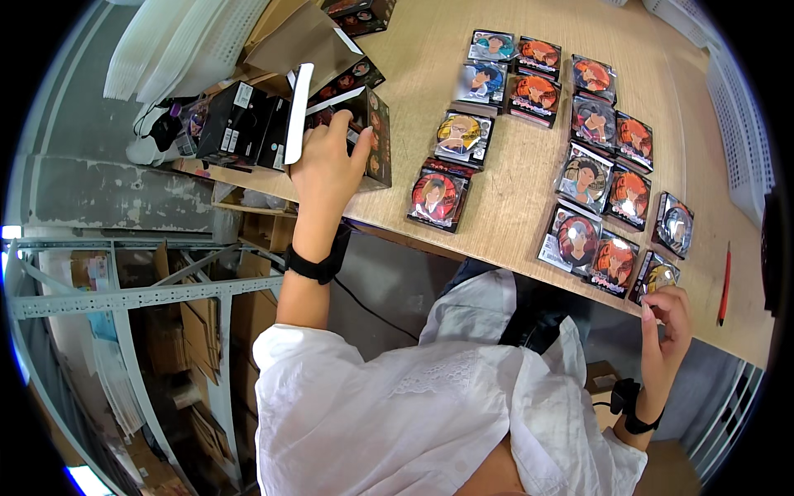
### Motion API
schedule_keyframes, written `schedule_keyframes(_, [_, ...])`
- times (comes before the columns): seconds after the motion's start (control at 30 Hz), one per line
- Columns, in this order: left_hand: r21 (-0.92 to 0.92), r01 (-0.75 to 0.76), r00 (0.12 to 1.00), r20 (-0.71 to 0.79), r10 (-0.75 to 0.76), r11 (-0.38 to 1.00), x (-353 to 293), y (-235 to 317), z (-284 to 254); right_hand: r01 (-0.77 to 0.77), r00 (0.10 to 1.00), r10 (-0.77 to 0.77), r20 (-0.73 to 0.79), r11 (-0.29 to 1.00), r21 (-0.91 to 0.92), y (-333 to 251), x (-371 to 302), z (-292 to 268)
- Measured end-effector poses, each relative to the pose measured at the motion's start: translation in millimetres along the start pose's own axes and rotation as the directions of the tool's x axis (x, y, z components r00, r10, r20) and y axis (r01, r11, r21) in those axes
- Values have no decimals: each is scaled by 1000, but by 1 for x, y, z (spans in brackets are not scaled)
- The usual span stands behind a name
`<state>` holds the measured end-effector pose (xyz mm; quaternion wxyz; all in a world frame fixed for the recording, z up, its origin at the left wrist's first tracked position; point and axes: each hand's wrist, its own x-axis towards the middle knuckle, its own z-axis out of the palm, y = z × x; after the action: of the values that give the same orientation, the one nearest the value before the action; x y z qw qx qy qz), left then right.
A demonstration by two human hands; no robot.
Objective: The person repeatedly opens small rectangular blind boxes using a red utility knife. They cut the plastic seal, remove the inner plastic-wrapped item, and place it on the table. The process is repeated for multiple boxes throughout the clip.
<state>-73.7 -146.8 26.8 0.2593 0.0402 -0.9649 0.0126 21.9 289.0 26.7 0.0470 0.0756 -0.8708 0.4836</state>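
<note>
My left hand reaches into an open dark cardboard box at the table's left. Its thumb and forefinger are spread; the other fingertips are hidden behind the box's white-edged flap. Down at the front right edge, my right hand has its thumb and fingers pinched together, on something too small to make out. Just beyond those fingers lies a packaged round badge. Columns of similar badge packs with cartoon figures cover the right half, among them an orange one and a dark one. A red-framed pack ends the column nearest the left hand.
More black boxes crowd the table's left end, beside stacked white plastic baskets. A red pen-like tool lies at the right. White baskets line the right edge. A metal shelf rack stands at lower left.
</note>
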Motion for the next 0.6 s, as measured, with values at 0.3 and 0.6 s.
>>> schedule_keyframes(0.3, [-285, -250, 921, -365, 136, 925, -8, -5, -10, 19, 999, -21, 37, 998, 55, -10, 5, 12])
schedule_keyframes(0.6, [-996, 85, 988, 83, 128, -7, -58, 89, -38, 236, 948, -279, 152, 938, 253, -30, 26, 40])
